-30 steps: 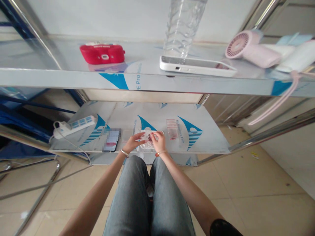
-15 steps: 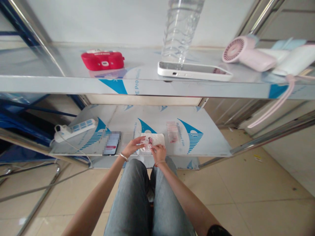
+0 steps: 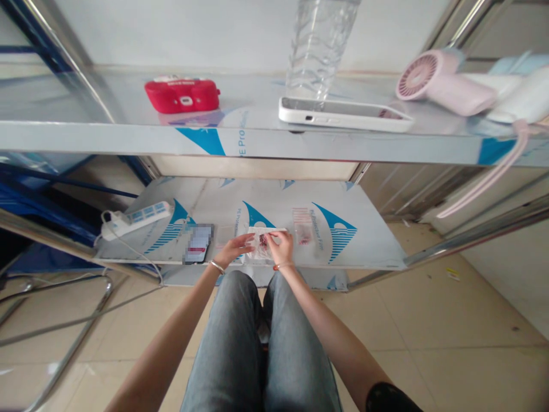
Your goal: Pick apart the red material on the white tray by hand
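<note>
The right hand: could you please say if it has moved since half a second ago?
Yes, the right hand has moved up the view against the front edge of the lower shelf.

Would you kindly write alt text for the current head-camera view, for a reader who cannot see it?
A person's left hand and right hand are at clear plastic with something dark red, over a lower shelf. Nearby lie a phone, a power strip and a clear packet; the upper shelf holds a red case, white-edged phone, clear bottle and pink fan.
</note>
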`<state>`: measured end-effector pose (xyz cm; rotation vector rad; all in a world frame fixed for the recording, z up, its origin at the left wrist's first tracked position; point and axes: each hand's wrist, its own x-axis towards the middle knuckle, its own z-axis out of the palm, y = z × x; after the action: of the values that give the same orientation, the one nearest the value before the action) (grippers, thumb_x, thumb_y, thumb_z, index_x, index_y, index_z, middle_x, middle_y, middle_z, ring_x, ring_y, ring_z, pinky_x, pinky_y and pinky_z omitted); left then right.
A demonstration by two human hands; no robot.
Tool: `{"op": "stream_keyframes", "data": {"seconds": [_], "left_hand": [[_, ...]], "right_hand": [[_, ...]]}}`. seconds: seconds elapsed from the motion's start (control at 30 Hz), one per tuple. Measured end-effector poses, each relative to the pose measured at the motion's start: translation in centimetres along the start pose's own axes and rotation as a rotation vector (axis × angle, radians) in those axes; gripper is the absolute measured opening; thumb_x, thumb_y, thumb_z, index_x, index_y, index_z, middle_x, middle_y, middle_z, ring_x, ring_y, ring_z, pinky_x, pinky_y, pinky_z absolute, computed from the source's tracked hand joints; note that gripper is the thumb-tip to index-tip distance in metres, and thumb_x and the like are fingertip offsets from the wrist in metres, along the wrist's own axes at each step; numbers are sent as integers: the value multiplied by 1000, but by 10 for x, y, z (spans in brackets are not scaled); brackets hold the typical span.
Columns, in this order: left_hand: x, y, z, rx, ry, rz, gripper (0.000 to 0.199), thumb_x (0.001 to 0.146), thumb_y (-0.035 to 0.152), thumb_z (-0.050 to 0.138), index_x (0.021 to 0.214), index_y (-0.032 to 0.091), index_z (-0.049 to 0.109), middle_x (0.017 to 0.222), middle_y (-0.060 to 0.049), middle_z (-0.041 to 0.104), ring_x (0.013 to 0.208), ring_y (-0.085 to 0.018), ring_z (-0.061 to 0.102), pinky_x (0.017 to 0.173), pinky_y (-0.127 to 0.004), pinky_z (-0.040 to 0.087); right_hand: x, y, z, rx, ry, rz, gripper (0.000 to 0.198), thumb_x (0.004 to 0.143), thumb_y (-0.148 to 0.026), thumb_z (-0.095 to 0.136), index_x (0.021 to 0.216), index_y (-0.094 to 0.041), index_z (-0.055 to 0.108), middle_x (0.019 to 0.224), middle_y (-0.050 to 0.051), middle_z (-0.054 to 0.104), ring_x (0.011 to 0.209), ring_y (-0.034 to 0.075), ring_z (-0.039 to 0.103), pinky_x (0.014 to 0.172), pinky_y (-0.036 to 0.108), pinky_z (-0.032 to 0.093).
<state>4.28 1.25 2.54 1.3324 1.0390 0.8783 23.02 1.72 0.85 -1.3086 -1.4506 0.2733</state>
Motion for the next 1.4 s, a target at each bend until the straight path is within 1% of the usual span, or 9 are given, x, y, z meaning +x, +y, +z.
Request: {"op": "stream_keyframes", "data": {"seconds": [0.07,0.17,0.3,0.57,0.73,0.87,1.0,1.17,1.4], "left_hand": [[0,-1,1,2,2,-4,68,61,38,79,123,17,60,130,-13,56,119,-29,51,102,-44,37],[2,-2,1,8,-5,7,67,62,37,78,123,17,60,130,-13,56,119,-29,52,102,-44,38],[5,-2,-1,55,-25,29,64,63,38,76,122,17,61,127,-12,59,117,-27,53,102,-42,39],[8,-7,-5,144,37,-23,64,59,37,78,118,18,63,130,-12,56,118,-28,53,102,-42,39],[8,-4,-7,133,37,-27,70,57,42,79,120,16,62,132,-14,55,115,-29,55,101,-44,40],[4,-2,-9,140,28,-19,71,58,45,79,121,16,62,131,-13,55,117,-29,53,102,-43,40],[2,-3,-16,150,17,-15,70,60,46,77,122,17,61,130,-12,56,116,-29,54,102,-44,40],[4,-9,-27,183,45,-19,73,57,47,78,121,17,61,129,-12,57,115,-29,55,101,-44,42],[5,-13,-26,187,20,11,70,58,45,78,120,17,61,128,-12,58,115,-29,56,100,-45,42]], "right_hand": [[11,-20,-6,27,4,-33,21,81,-36,63,72,-18,66,77,4,66,79,18,59,80,32,43],[17,-42,-11,12,-100,-91,19,81,-35,64,72,-19,67,77,3,65,80,17,58,81,30,42],[12,-48,-10,-58,-279,-158,16,80,-33,66,72,-20,69,76,3,64,81,17,57,79,29,42],[14,-14,-1,-138,-217,-47,19,86,-27,56,77,-18,69,78,5,66,79,18,57,78,30,42],[2,22,7,-316,-327,52,12,78,-25,64,77,-16,71,79,8,67,79,21,58,75,30,42],[-17,44,14,-416,-377,104,20,75,-35,69,75,-15,72,78,10,66,77,21,59,72,29,42],[-29,51,18,-441,-386,83,24,76,-41,68,76,-17,73,78,9,66,80,21,58,74,29,41],[-34,46,16,-442,-375,73,16,80,-35,66,79,-21,73,83,9,64,85,22,54,79,31,38],[-48,52,13,-447,-384,-90,17,88,-26,54,89,-21,70,91,7,61,91,22,51,85,32,36]]}}
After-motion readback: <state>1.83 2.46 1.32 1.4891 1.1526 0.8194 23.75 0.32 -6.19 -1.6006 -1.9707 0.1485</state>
